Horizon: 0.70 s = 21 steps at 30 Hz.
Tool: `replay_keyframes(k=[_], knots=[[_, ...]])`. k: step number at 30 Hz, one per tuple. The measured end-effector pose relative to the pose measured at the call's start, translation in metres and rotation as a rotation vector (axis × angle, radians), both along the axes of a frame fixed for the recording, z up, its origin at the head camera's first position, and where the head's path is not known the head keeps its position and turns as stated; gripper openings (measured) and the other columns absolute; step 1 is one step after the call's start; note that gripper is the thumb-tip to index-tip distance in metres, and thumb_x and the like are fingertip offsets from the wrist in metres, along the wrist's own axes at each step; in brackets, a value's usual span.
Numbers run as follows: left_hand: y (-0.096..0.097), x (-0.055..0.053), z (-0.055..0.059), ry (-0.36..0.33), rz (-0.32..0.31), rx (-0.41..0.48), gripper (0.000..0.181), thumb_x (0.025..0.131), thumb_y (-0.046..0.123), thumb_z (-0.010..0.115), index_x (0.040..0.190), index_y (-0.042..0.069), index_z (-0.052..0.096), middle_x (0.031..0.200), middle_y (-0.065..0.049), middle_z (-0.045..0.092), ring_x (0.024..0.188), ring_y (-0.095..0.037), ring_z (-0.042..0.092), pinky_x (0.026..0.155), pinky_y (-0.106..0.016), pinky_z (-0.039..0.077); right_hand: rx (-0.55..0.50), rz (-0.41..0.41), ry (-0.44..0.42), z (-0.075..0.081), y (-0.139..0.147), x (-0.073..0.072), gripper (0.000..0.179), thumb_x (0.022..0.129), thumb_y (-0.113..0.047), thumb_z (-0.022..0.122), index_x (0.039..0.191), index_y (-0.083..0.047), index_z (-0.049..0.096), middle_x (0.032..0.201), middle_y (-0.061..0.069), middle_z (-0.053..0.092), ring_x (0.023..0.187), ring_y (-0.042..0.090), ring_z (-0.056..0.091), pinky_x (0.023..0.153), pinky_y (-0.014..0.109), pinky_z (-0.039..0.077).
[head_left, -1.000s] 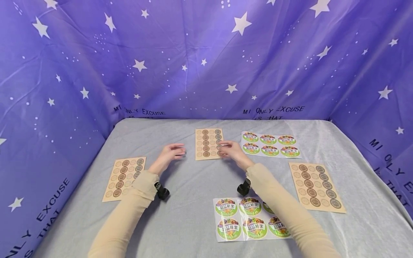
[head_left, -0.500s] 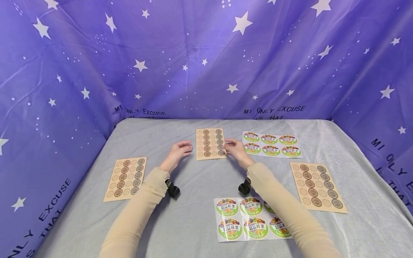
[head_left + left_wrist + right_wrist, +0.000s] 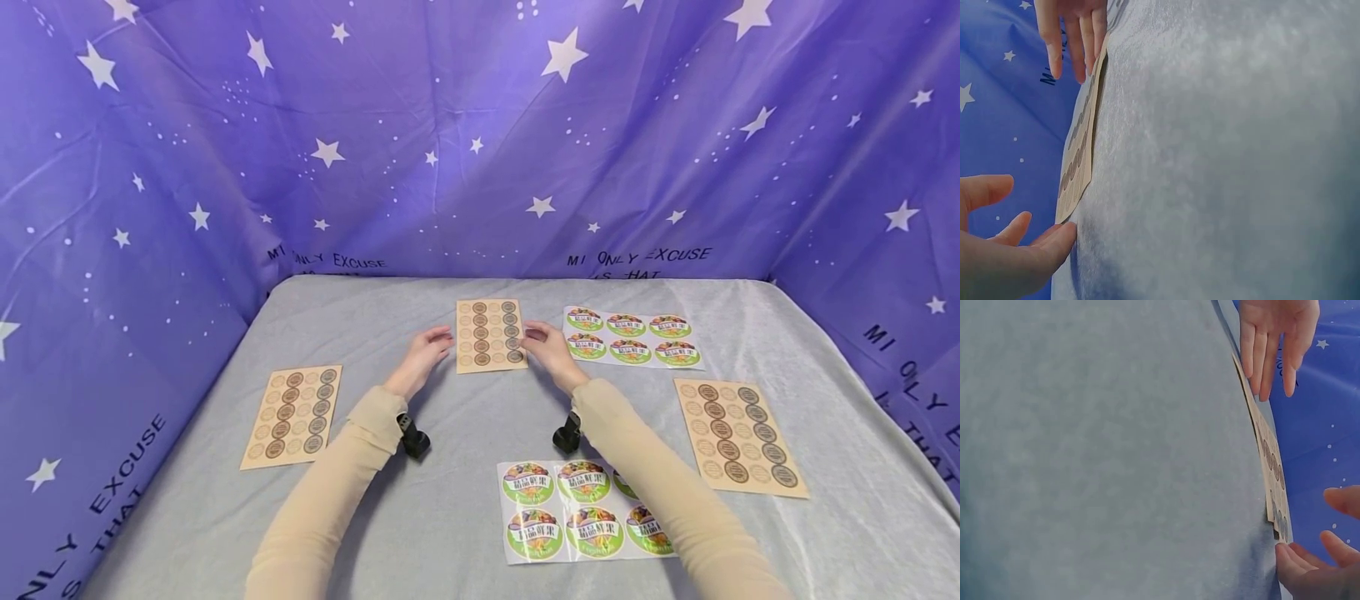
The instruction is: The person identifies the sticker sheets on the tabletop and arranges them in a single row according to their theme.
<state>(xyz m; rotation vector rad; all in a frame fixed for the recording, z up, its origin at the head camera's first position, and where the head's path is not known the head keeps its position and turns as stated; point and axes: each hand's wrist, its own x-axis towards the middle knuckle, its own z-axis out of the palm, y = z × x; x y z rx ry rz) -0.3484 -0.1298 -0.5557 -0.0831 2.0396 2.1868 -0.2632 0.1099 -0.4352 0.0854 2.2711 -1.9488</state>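
A kraft-brown sheet of round stickers (image 3: 488, 336) lies flat at the far middle of the table, between my two hands. The right wrist view shows a stepped edge on this sheet (image 3: 1272, 469), as if more than one is layered. My left hand (image 3: 425, 358) is by its left edge, fingers extended and thumb apart; its lower fingertips are close to the sheet's corner in the left wrist view. On the other side my right hand (image 3: 550, 350) has its fingertips at the right edge, fingers loosely straight. Whether either hand touches the paper is hard to tell.
Another brown sticker sheet (image 3: 291, 417) lies at left, and one more brown sheet (image 3: 738, 435) at right. Fruit-label sheets lie at the back right (image 3: 632, 337) and front (image 3: 564, 533), the front one partly under my right forearm. A purple star curtain (image 3: 480, 167) surrounds the grey-covered table (image 3: 442, 492).
My left hand has moved right, up to the brown sheet's left edge. My right hand has drawn back slightly from over the sheet to its right edge.
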Motion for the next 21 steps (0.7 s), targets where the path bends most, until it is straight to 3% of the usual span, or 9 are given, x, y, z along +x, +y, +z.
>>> replay_keyframes(k=[4,6,7,8,11,13,15,18,21], knots=[[0.002,-0.004,-0.006,0.032,-0.025,0.015,0.045,0.076,0.014,0.068,0.118,0.006,0.054,0.109,-0.007,0.055,0.097,-0.014,0.055,0.08,-0.024,0.047,-0.003,0.012,0.011,-0.001,0.0,-0.001,0.048,0.085,-0.002,0.051,0.129,0.008,0.035,0.129,0.026,0.039,0.121,0.031,0.037,0.1,0.037,0.033],[0.01,0.011,0.016,0.001,-0.001,-0.001,0.044,0.078,0.011,0.066,0.119,0.004,0.053,0.112,-0.009,0.054,0.101,-0.016,0.053,0.086,-0.026,0.045,-0.004,0.016,0.011,-0.001,0.0,-0.001,0.049,0.085,-0.002,0.051,0.13,0.008,0.035,0.13,0.026,0.038,0.121,0.031,0.036,0.1,0.037,0.033],[0.013,0.012,0.022,-0.011,0.008,-0.012,0.044,0.078,0.012,0.066,0.119,0.003,0.052,0.113,-0.009,0.053,0.102,-0.016,0.052,0.086,-0.026,0.045,-0.002,0.019,0.01,-0.001,0.0,-0.001,0.049,0.085,-0.002,0.051,0.13,0.008,0.034,0.13,0.026,0.038,0.121,0.032,0.036,0.1,0.037,0.032],[0.018,0.026,0.041,-0.028,0.019,-0.026,0.044,0.08,0.009,0.063,0.12,0.0,0.05,0.116,-0.011,0.052,0.105,-0.018,0.05,0.089,-0.027,0.043,-0.002,0.021,0.01,-0.002,-0.001,-0.001,0.049,0.085,-0.001,0.051,0.13,0.009,0.034,0.13,0.026,0.038,0.122,0.032,0.036,0.1,0.037,0.032],[0.019,0.024,0.041,-0.046,0.028,-0.051,0.042,0.081,0.006,0.06,0.121,-0.002,0.049,0.119,-0.012,0.051,0.107,-0.02,0.049,0.092,-0.03,0.042,-0.014,0.029,0.045,-0.013,0.002,-0.006,0.048,0.084,-0.007,0.056,0.128,0.005,0.04,0.126,0.022,0.044,0.118,0.026,0.041,0.098,0.032,0.036],[0.012,0.005,0.012,-0.004,-0.009,-0.083,0.042,0.082,0.011,0.06,0.121,0.0,0.05,0.119,-0.01,0.053,0.105,-0.018,0.051,0.088,-0.03,0.044,-0.009,0.036,0.047,-0.015,0.002,-0.007,0.048,0.084,-0.006,0.055,0.128,0.006,0.039,0.126,0.023,0.044,0.118,0.027,0.041,0.098,0.032,0.036],[0.004,-0.029,-0.039,0.045,-0.024,-0.128,0.042,0.081,0.016,0.063,0.12,0.003,0.052,0.115,-0.007,0.056,0.101,-0.016,0.054,0.081,-0.028,0.046,-0.008,0.042,0.043,-0.015,0.002,-0.008,0.048,0.084,-0.005,0.054,0.128,0.007,0.038,0.127,0.022,0.043,0.119,0.027,0.04,0.098,0.031,0.036],[0.001,-0.057,-0.079,0.053,-0.023,-0.175,0.043,0.08,0.021,0.064,0.119,0.008,0.054,0.116,-0.004,0.056,0.101,-0.014,0.053,0.079,-0.029,0.045,-0.006,0.047,-0.016,-0.006,-0.001,-0.004,0.05,0.085,0.002,0.049,0.13,0.011,0.03,0.132,0.027,0.036,0.123,0.033,0.034,0.101,0.035,0.032],[-0.002,-0.077,-0.108,0.055,-0.017,-0.15,0.046,0.073,0.029,0.071,0.115,0.015,0.057,0.113,0.001,0.057,0.1,-0.011,0.053,0.079,-0.028,0.045,-0.012,0.052,-0.04,-0.006,-0.003,-0.005,0.051,0.085,0.003,0.049,0.131,0.011,0.029,0.132,0.026,0.036,0.123,0.032,0.035,0.1,0.034,0.033]])
